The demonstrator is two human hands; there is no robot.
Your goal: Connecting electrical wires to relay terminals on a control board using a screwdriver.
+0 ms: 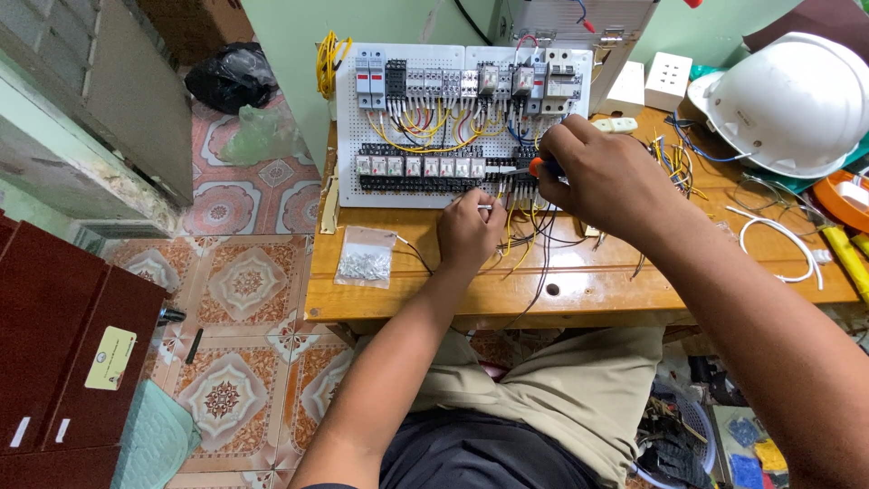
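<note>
In the upper centre of the frame, the right hand [602, 172] is gripping an orange-handled screwdriver [536, 167], fingers curled tight around it, its tip pointing at the lower row of black terminal blocks [425, 167] on the white perforated wiring panel [348, 136]. Just below and left, the left hand [469, 226] is pinching a thin white wire end [486, 207] against the panel's bottom edge. A small clear bag of metal ferrules [364, 263] is lying on the wooden table [579, 290], at centre left, near the left hand. A white hard hat [797, 100] is sitting at upper right.
</note>
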